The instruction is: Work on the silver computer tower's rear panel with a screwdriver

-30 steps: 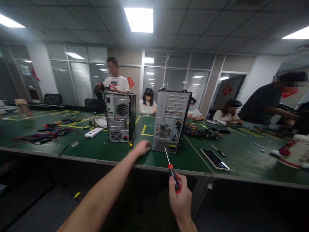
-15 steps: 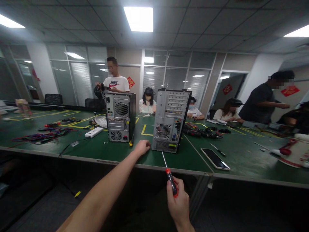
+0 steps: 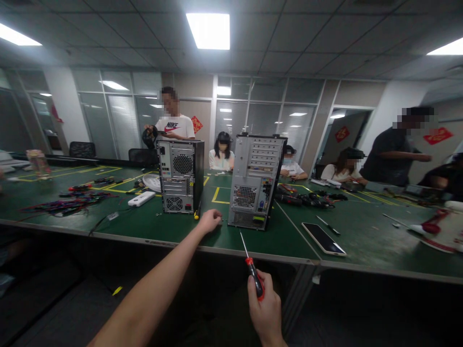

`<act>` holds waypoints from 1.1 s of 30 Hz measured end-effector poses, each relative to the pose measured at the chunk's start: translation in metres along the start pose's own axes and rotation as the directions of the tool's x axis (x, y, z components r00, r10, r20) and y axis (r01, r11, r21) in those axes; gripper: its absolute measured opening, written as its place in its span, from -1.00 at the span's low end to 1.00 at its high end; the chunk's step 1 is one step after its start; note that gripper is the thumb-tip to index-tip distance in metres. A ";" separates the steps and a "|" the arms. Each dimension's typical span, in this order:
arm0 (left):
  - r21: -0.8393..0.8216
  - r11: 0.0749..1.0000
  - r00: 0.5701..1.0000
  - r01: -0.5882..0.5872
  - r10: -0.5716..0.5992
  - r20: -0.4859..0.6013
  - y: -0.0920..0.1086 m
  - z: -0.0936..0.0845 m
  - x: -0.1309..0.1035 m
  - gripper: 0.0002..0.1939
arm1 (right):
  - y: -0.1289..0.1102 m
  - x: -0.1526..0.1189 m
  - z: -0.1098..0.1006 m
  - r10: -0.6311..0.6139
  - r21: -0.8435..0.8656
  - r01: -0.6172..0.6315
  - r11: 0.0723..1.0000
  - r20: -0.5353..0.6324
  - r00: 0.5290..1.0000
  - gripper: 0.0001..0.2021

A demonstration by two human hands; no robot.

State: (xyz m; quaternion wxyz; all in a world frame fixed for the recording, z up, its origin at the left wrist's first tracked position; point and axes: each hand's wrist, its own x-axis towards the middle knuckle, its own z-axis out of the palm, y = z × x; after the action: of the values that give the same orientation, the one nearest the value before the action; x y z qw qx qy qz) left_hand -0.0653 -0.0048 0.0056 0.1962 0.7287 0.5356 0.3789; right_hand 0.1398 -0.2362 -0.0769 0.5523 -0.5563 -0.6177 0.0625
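Observation:
My right hand (image 3: pixel 265 301) is wrapped round the black and red handle of a screwdriver (image 3: pixel 255 279), its shaft tilted up and to the left. The tip ends just in front of the lower edge of the right-hand computer case (image 3: pixel 249 188), apart from it. On the green table (image 3: pixel 173 231) rests my left hand (image 3: pixel 211 221), its fingers curled together; what they hold, if anything, is too small to make out. Tiny dark specks lie at those fingertips. Left of that hand stands a second computer case (image 3: pixel 177 178), with a yellow-ended tool (image 3: pixel 197 215) at its base.
A phone (image 3: pixel 323 238) and a thin screwdriver (image 3: pixel 328 225) lie to the right. Bundled cables (image 3: pixel 307 196) sit behind the right case. On the left are loose wires (image 3: pixel 65 201) and a white device (image 3: pixel 141 198). Several people are across the table.
The screwdriver tip has dropped away from the right case's lower edge. My left hand has shifted slightly left, away from that case.

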 end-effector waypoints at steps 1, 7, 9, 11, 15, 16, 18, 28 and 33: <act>-0.051 0.999 1.000 0.014 -0.014 0.005 -0.003 -0.002 -0.001 -0.82 | 0.000 -0.001 0.001 -0.005 0.004 0.005 1.000 0.004 1.000 -0.72; -0.370 0.929 0.999 0.032 -0.022 0.032 -0.013 -0.011 -0.013 -0.70 | -0.004 -0.001 0.003 -0.017 0.015 0.017 1.000 0.018 1.000 -0.74; -0.505 0.862 0.999 0.034 -0.013 0.045 -0.009 -0.013 -0.020 -0.64 | -0.007 -0.001 0.003 -0.017 0.024 0.017 1.000 0.025 1.000 -0.74; -0.655 0.750 0.993 0.090 -0.016 0.118 -0.002 -0.016 -0.030 -0.57 | -0.009 -0.001 0.002 -0.024 0.031 0.023 0.999 0.026 0.999 -0.74; -0.822 0.536 0.975 0.193 -0.009 0.223 0.015 -0.022 -0.057 -0.56 | -0.015 -0.004 0.001 -0.038 0.045 0.037 0.998 0.030 0.999 -0.72; -0.835 0.508 0.972 0.211 -0.019 0.234 0.018 -0.023 -0.063 -0.57 | -0.017 -0.005 0.001 -0.043 0.047 0.042 0.998 0.032 0.999 -0.72; -0.843 0.482 0.969 0.240 -0.067 0.237 0.022 -0.023 -0.073 -0.59 | -0.020 -0.007 0.000 -0.064 0.047 0.063 0.997 0.037 0.997 -0.71; -0.887 0.352 0.954 0.299 -0.135 0.268 0.029 -0.013 -0.084 -0.75 | -0.024 -0.012 0.004 -0.148 0.029 0.147 0.989 0.068 0.987 -0.73; -0.873 0.377 0.951 0.309 -0.134 0.278 0.031 -0.014 -0.086 -0.75 | -0.027 -0.012 0.005 -0.145 0.042 0.142 0.989 0.078 0.986 -0.73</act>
State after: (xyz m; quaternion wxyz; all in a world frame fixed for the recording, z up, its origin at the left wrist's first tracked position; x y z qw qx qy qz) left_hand -0.0685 -0.0972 0.0060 0.6510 0.4542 0.3186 0.5181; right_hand 0.1167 -0.2523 -0.0675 0.5401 -0.4973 -0.6766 0.0562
